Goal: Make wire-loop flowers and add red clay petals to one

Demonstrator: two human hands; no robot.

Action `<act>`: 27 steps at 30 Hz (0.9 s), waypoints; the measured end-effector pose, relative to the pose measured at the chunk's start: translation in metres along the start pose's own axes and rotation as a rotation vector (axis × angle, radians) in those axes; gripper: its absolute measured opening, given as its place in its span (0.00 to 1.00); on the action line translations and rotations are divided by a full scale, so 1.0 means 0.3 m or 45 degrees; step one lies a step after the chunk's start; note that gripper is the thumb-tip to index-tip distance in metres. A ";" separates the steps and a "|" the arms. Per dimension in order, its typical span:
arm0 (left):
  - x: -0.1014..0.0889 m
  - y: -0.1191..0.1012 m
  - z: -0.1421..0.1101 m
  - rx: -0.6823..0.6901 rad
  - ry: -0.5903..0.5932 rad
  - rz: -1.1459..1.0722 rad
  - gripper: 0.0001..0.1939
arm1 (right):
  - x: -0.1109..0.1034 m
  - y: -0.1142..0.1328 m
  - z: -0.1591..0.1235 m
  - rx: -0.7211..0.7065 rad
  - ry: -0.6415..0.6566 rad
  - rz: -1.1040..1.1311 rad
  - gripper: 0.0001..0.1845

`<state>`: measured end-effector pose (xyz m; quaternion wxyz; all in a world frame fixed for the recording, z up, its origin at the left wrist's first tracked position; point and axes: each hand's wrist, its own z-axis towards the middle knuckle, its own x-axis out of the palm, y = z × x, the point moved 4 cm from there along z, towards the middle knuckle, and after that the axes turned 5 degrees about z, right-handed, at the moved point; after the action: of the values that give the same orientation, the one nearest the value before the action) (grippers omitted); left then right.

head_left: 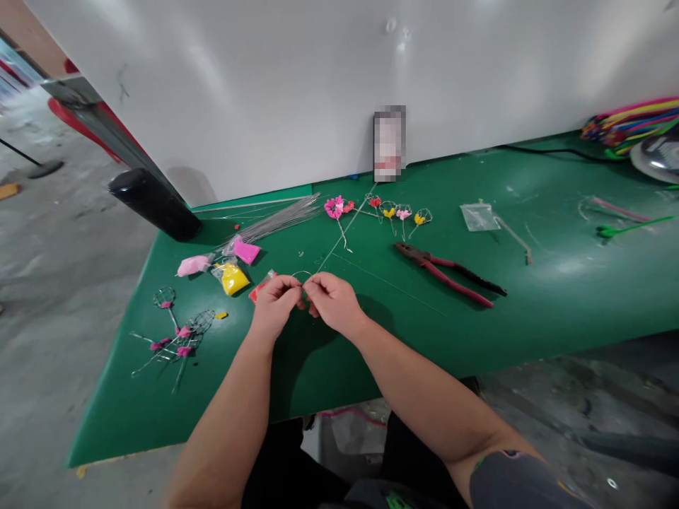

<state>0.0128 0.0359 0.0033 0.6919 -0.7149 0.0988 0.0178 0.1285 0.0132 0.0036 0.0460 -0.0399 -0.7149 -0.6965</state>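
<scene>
Close together over the green table, my left hand (276,302) and my right hand (334,300) pinch a thin wire (302,273) that curves between their fingertips. One stretch of wire runs up and away from my fingers. A red packet (264,284) lies partly hidden behind my left hand. Above my hands is a pink flower on a twisted wire stem (334,207), beside a row of small wire loops with red, yellow and pink centres (403,213). Pliers with red handles (450,272) rest to the right, their jaws toward the back.
On the green table (371,353), wire shapes with pink bits (180,339) lie at left, near yellow (232,277) and pink packets (247,250). A wire bundle (283,220), a black cylinder (153,203), a phone-like object (389,145) and a small clear bag (479,217) stand or lie farther back.
</scene>
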 end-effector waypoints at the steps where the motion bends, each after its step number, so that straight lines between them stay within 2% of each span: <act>1: 0.000 -0.003 -0.001 0.010 -0.012 0.037 0.03 | -0.004 0.002 -0.001 -0.070 -0.020 -0.072 0.07; 4: -0.001 -0.013 -0.005 0.043 -0.040 0.105 0.02 | -0.014 0.014 -0.005 -0.280 -0.073 -0.267 0.08; 7: 0.002 -0.022 -0.009 0.046 -0.038 0.130 0.02 | -0.016 0.025 -0.009 -0.400 -0.092 -0.393 0.10; 13: 0.011 -0.038 -0.017 0.073 -0.012 0.216 0.05 | -0.014 0.032 -0.017 -0.512 -0.103 -0.466 0.10; 18: 0.014 -0.024 -0.018 0.074 0.048 0.243 0.09 | -0.012 0.033 -0.020 -0.584 -0.099 -0.502 0.11; 27: 0.019 -0.019 -0.023 0.032 0.108 0.226 0.09 | -0.013 0.035 -0.019 -0.699 -0.122 -0.525 0.11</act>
<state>0.0185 0.0284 0.0082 0.6918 -0.6947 0.1911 0.0477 0.1336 0.0077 0.0137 -0.1418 0.0617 -0.4952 -0.8549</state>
